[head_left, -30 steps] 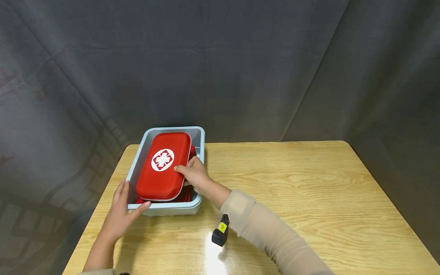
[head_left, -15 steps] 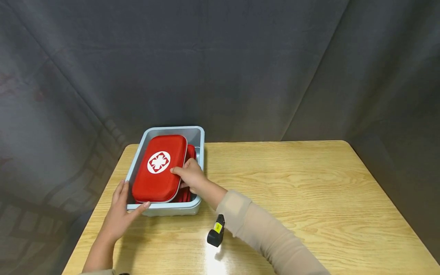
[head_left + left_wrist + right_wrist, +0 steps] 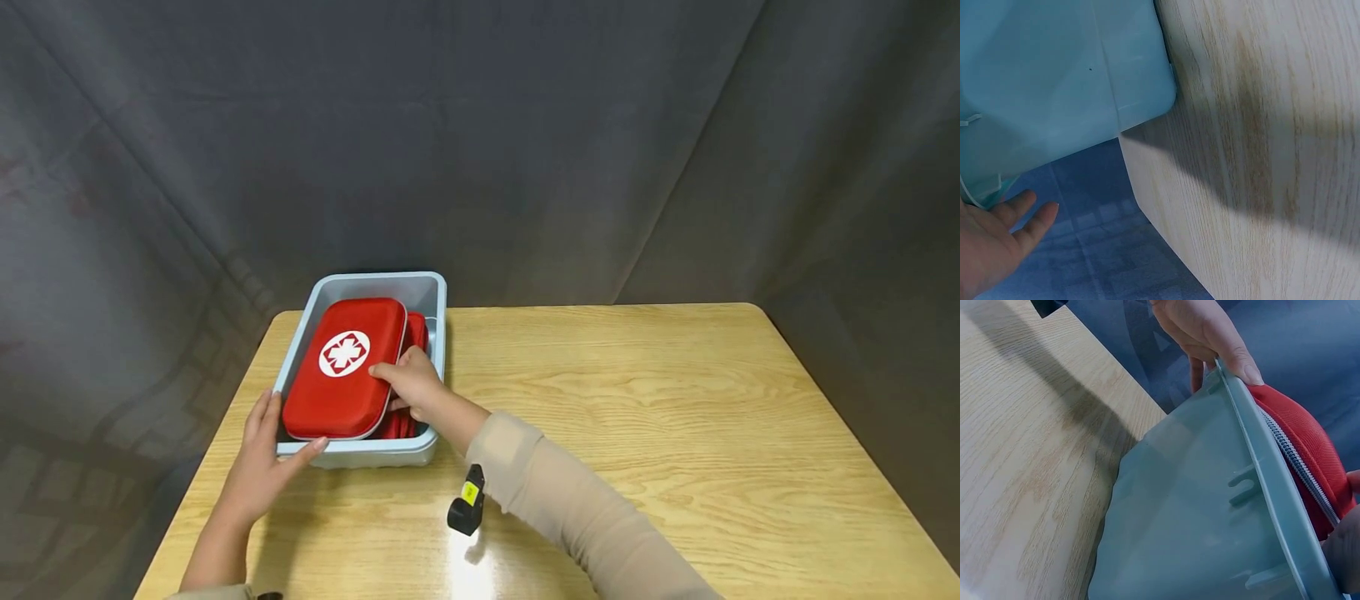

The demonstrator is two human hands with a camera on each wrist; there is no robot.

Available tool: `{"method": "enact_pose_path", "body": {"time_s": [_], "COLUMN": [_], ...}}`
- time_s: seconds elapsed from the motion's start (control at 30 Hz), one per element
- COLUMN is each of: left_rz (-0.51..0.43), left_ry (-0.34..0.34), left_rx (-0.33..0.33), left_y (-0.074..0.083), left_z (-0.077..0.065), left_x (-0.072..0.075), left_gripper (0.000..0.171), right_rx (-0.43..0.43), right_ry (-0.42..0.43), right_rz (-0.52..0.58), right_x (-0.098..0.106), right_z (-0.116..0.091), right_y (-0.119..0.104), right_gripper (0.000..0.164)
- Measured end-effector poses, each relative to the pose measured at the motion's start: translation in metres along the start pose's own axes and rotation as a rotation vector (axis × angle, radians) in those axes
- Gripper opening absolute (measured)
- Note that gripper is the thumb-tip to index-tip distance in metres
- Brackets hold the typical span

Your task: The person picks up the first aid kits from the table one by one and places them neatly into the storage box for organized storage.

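Observation:
My right hand point(image 3: 412, 383) pinches the right edge of a red zippered first-aid case point(image 3: 322, 402), thumb on its top and the other fingers below the edge. A white cross emblem marks its lid. The case lies tilted inside a light blue-grey plastic bin point(image 3: 420, 447), its near end close to the front rim. My left hand point(image 3: 258, 467) rests at the bin's front left corner, fingers spread along the left side and thumb along the front rim. Under the case, more red fabric items point(image 3: 416, 329) show at the right; their lower parts are hidden.
The bin stands at the far left of a wood-grain table point(image 3: 637, 400). Dark curtains point(image 3: 480, 150) hang close behind and along both sides. A black device with a yellow label point(image 3: 467, 504) sits by the right sleeve, over the table.
My right hand has moved the first-aid case left and slightly towards me, lower in the bin. More of the red items beneath shows on the right. The left hand has stayed put.

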State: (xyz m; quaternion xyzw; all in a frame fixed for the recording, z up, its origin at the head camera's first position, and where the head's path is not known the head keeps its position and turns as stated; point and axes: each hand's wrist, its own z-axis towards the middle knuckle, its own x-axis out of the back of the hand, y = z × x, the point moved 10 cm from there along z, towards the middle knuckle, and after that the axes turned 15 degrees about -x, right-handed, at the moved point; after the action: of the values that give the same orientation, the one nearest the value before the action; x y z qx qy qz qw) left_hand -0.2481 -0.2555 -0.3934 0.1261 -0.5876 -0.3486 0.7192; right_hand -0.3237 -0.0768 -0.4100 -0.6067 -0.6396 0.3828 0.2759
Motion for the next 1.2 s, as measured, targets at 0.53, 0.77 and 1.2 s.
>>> {"method": "enact_pose_path", "body": {"time_s": [0.53,0.77,1.2], "left_rz": [-0.005,-0.008,-0.034], "left_ry": [0.006,0.004,0.011], "left_rx": [-0.007,-0.009,-0.012], "left_y": [-0.001,0.000,0.001], "left_z": [0.000,0.000,-0.001], "left_x": [-0.001,-0.001,0.001], "left_gripper": [0.090,0.089,0.090], "right_rx": [-0.018,-0.024,-0.035], "right_ry": [0.011,0.034,0.083], "right_rz": [-0.015,-0.034,-0.047], "right_x": [-0.002,0.000,0.002], "right_z": [0.005,0.003,-0.007], "right_y": [0.006,0.007,0.006], "right_gripper": [0.028,0.030,0.027]}}
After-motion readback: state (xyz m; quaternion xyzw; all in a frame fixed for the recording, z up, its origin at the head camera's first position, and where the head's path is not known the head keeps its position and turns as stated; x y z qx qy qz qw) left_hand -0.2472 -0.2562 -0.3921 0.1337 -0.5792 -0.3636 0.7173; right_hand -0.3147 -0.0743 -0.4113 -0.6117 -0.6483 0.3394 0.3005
